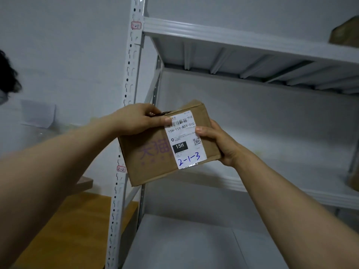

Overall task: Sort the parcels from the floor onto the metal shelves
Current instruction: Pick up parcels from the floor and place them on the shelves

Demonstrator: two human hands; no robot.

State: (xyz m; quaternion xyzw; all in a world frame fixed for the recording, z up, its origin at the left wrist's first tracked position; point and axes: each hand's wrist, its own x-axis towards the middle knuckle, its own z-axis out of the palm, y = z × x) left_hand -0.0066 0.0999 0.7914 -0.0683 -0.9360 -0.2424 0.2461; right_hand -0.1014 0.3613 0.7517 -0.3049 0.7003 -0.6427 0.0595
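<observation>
Cardboard parcel (155,152): label up, long axis tilted upper-right toward metal shelves (242,38); left hand (136,121) and right hand (217,140) fingers grasping its ends.

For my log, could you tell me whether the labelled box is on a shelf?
Not on one: left hand and right hand hold the box in the air.

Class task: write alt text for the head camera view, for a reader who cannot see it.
A left hand and a right hand hold a small brown cardboard parcel before pale grey metal shelves, each gripping one side. Its white shipping label bears handwritten blue 2-1-3; red-edged tags on the post read 2-1 and 2-2.
</observation>
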